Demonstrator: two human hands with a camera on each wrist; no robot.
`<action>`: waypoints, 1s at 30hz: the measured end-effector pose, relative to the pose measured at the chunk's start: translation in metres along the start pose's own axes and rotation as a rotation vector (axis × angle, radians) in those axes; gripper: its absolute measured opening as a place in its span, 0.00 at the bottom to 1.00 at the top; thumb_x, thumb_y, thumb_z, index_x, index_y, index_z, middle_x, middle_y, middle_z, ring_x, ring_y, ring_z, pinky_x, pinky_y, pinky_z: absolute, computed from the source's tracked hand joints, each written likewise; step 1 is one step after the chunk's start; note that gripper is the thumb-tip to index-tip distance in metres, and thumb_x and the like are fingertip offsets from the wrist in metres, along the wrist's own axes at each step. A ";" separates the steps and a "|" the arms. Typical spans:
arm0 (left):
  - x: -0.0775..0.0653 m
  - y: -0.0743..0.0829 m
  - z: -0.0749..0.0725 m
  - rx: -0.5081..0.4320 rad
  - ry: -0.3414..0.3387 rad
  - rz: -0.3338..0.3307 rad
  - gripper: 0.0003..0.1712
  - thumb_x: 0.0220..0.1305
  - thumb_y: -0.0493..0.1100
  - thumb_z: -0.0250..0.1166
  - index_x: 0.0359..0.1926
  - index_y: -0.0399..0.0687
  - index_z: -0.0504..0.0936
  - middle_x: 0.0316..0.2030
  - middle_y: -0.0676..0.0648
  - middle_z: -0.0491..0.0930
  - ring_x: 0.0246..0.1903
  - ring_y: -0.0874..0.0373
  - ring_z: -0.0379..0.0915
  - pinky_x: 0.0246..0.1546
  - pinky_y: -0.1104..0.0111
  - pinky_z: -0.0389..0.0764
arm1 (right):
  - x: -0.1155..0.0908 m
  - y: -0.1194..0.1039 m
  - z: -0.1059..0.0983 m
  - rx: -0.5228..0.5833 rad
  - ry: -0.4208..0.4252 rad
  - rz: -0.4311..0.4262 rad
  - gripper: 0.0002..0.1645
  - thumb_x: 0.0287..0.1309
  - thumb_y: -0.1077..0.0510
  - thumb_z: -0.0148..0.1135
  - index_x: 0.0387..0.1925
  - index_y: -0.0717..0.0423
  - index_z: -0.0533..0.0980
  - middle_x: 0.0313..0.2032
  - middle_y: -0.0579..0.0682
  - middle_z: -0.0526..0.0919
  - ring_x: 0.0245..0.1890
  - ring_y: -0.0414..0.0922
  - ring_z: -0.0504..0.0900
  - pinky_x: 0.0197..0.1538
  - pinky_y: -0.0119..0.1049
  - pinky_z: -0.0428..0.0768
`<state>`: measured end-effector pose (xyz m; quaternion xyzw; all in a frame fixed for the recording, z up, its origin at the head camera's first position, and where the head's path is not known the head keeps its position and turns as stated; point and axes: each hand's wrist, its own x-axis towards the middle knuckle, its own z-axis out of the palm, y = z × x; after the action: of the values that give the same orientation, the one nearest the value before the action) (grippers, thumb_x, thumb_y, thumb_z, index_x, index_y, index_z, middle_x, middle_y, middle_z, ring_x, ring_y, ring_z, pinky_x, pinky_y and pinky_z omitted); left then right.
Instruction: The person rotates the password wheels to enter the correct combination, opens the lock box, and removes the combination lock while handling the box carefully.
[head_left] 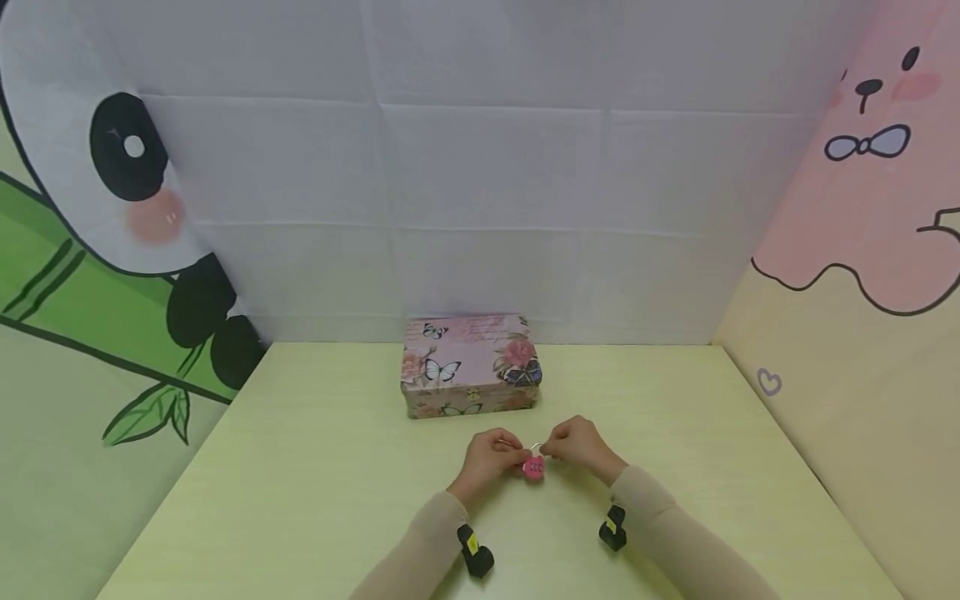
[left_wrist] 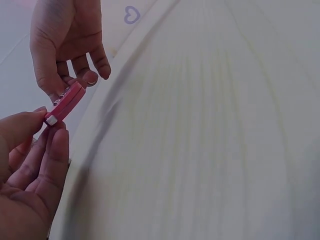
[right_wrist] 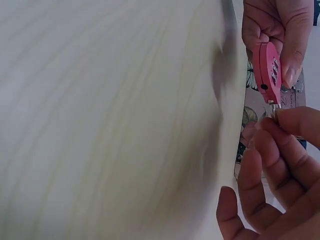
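Observation:
A small pink combination padlock with a row of number dials is held up between both hands, in front of the box. My left hand pinches its body between thumb and fingers at one side. At the metal shackle, the thumb and forefinger of my right hand pinch the end, while its other fingers are loosely bent, as the right wrist view shows. The left wrist view shows the padlock edge-on, with the right hand beyond it.
Behind the hands, a lidded pink box with flowers, butterflies and a small front clasp stands against the white backdrop. Under everything is a pale yellow table. Printed cloths with cartoon animals hang at left and right.

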<state>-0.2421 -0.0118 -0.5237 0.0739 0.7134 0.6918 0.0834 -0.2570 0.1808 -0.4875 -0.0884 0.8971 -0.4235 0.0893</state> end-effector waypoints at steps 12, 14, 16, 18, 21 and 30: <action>-0.003 0.003 0.014 0.026 -0.053 -0.028 0.07 0.57 0.29 0.72 0.32 0.32 0.80 0.25 0.42 0.85 0.22 0.60 0.82 0.26 0.71 0.84 | -0.014 0.003 -0.013 -0.035 -0.062 0.005 0.11 0.51 0.62 0.72 0.17 0.60 0.81 0.16 0.42 0.75 0.21 0.39 0.68 0.25 0.29 0.66; -0.005 0.003 0.017 0.039 -0.064 -0.034 0.07 0.57 0.30 0.72 0.32 0.32 0.80 0.25 0.42 0.85 0.22 0.60 0.82 0.26 0.70 0.84 | -0.017 0.004 -0.015 -0.044 -0.070 -0.009 0.11 0.51 0.62 0.72 0.17 0.60 0.81 0.15 0.41 0.75 0.20 0.38 0.68 0.24 0.29 0.66; -0.006 0.003 0.020 0.054 -0.069 -0.043 0.07 0.57 0.30 0.72 0.32 0.33 0.80 0.25 0.42 0.85 0.22 0.60 0.82 0.26 0.70 0.84 | -0.019 0.005 -0.017 -0.050 -0.082 -0.021 0.11 0.51 0.62 0.71 0.17 0.61 0.81 0.15 0.41 0.75 0.20 0.38 0.67 0.24 0.29 0.65; -0.008 0.003 0.023 0.058 -0.074 -0.051 0.07 0.57 0.30 0.72 0.32 0.34 0.80 0.25 0.43 0.85 0.22 0.60 0.81 0.26 0.69 0.85 | -0.022 0.006 -0.018 -0.055 -0.095 -0.030 0.11 0.51 0.63 0.71 0.17 0.61 0.81 0.15 0.41 0.76 0.19 0.38 0.67 0.24 0.29 0.65; -0.010 0.004 0.027 0.064 -0.081 -0.055 0.07 0.57 0.30 0.73 0.32 0.34 0.81 0.25 0.43 0.85 0.21 0.60 0.80 0.26 0.69 0.85 | -0.024 0.008 -0.020 -0.061 -0.116 -0.033 0.10 0.51 0.64 0.71 0.17 0.60 0.81 0.15 0.41 0.76 0.19 0.38 0.67 0.24 0.30 0.65; -0.015 0.002 0.036 0.072 -0.110 -0.046 0.06 0.57 0.29 0.72 0.32 0.34 0.81 0.25 0.42 0.85 0.22 0.56 0.82 0.25 0.66 0.86 | -0.032 0.010 -0.027 -0.068 -0.148 -0.045 0.11 0.51 0.64 0.71 0.17 0.60 0.81 0.15 0.43 0.78 0.18 0.37 0.67 0.23 0.28 0.65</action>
<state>-0.2192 0.0204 -0.5225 0.0980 0.7337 0.6585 0.1356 -0.2327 0.2148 -0.4759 -0.1426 0.8998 -0.3869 0.1426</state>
